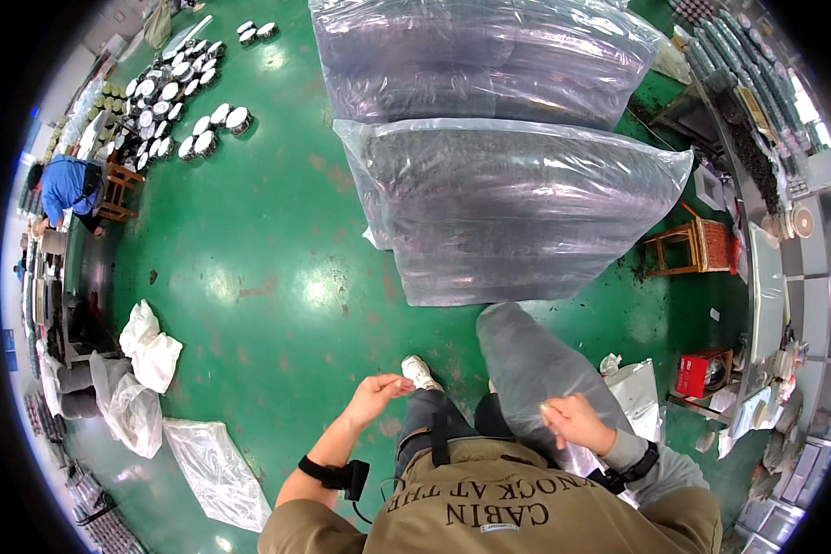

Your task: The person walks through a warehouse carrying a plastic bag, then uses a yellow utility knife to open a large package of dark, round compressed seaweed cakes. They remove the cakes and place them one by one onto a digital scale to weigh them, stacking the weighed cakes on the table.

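Observation:
My left hand (379, 396) is raised in front of me, its thumb and fingers drawn together. Whatever they hold, if anything, is too small to make out. My right hand (572, 422) is closed in front of a long grey bundle (540, 355) under clear plastic film, which lies close by my right side. I cannot tell whether its fingers grip the film. Beyond the bundle, a broad stack (526, 208) under clear plastic sheeting lies on the floor. Farther back is another covered stack (471, 60).
Several white-topped round bundles (169, 90) stand on the green floor (277, 231) at the far left. A person in blue (67, 189) works at the left bench. White plastic bags (150, 346) and a flat sheet (214, 471) lie nearer. A chair (697, 242) and a red box (702, 372) stand right.

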`<state>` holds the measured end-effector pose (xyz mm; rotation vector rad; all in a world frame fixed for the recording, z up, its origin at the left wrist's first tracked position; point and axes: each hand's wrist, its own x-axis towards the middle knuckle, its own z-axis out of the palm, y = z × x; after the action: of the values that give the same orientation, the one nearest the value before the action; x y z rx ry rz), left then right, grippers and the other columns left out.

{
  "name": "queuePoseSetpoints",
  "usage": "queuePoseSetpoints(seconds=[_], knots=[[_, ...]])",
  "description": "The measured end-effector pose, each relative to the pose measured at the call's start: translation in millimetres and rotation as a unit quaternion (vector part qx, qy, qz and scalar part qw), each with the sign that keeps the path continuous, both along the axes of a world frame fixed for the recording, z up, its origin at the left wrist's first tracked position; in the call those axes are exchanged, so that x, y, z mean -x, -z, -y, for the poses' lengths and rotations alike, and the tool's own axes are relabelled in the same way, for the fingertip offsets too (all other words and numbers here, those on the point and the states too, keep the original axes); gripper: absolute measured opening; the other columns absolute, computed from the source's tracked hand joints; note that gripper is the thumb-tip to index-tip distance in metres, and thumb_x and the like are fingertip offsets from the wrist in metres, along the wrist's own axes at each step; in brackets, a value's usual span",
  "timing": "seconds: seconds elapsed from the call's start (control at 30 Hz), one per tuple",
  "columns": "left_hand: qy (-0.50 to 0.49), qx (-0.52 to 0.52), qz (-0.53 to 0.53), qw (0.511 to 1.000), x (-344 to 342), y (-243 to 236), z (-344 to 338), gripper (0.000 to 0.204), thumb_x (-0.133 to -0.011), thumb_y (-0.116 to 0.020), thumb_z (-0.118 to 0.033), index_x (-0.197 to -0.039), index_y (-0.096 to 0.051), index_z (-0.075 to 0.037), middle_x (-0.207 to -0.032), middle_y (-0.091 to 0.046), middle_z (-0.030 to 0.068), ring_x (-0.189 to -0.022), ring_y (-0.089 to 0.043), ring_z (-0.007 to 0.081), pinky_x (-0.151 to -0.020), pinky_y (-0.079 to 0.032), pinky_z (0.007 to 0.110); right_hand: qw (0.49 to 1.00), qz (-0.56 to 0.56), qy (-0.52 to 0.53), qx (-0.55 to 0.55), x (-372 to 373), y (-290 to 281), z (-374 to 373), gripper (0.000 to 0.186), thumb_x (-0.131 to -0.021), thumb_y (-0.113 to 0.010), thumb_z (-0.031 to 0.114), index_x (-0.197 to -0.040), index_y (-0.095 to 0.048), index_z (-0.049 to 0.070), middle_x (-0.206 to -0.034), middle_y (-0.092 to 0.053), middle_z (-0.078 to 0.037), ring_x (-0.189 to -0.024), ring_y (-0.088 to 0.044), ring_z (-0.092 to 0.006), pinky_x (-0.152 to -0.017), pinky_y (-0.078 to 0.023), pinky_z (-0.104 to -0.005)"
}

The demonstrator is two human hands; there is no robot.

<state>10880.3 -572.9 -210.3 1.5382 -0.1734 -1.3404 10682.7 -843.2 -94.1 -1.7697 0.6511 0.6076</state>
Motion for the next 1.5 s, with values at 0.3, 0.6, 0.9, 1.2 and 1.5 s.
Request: queuePoseSetpoints(seconds=[0.3, 0.6, 0.9, 1.2, 1.5], knots=[[0.181, 0.142, 0.086, 0.969, -3, -52, -19, 0.068, -0.073, -0.066, -0.019, -0.128, -0.03, -0.003, -0.127, -0.04, 0.0147, -0.114, -0.042, 0.024, -0.095, -0.034, 0.033, 0.968, 0.062, -0.232, -0.072, -118, 11, -103, 0.034, -0.087, -0.039, 0.023, -0.065, -0.053, 0.001, -0.045, -0.052, -0.01, -0.038, -0.055, -0.0194, -0.043, -0.044, -0.0319], [0.12, -0.108, 0.382, 0.91, -15, -56, 26, 0.056, -0.065, -0.07, -0.024, -0.107, -0.048, 0.005, -0.084, -0.059, 0.022, -0.078, -0.059, 0.0353, -0.069, -0.048, 0.038, 0.968, 0.188, -0.168, 0.008, -184, 41, -107, 0.02, -0.087, -0.04, 0.015, -0.081, -0.053, 0.0, -0.051, -0.055, -0.008, -0.045, -0.058, -0.0182, -0.046, -0.046, -0.0284], [-0.099, -0.119, 0.472, 0.868, -103, -2, 86, 0.019, -0.078, -0.054, -0.012, -0.091, -0.059, 0.0, -0.077, -0.06, 0.0194, -0.067, -0.059, 0.0305, -0.06, -0.045, 0.036, 0.972, 0.149, 0.134, -0.12, -53, 5, -2, 0.02, -0.088, -0.04, 0.007, -0.103, -0.05, -0.001, -0.068, -0.055, -0.006, -0.067, -0.061, -0.0156, -0.06, -0.05, -0.0247], [-0.325, -0.09, 0.332, 0.881, -115, 21, 89, 0.026, -0.085, -0.047, -0.006, -0.107, -0.048, 0.007, -0.097, -0.057, 0.0115, -0.086, -0.055, 0.0156, -0.079, -0.043, 0.025, 0.966, 0.034, 0.225, -0.123, 131, 59, 106, 0.015, -0.086, -0.043, 0.006, -0.093, -0.053, -0.003, -0.068, -0.057, -0.008, -0.063, -0.061, -0.015, -0.055, -0.05, -0.025], [-0.208, 0.002, 0.427, 0.88, 26, -10, 185, 0.026, -0.083, -0.047, 0.001, -0.109, -0.049, -0.001, -0.104, -0.056, 0.0099, -0.09, -0.057, 0.0186, -0.078, -0.045, 0.027, 0.967, 0.068, 0.239, -0.056, 206, 61, 214, 0.013, -0.085, -0.047, 0.008, -0.089, -0.054, -0.002, -0.07, -0.057, -0.007, -0.063, -0.061, -0.0144, -0.056, -0.049, -0.0243]])
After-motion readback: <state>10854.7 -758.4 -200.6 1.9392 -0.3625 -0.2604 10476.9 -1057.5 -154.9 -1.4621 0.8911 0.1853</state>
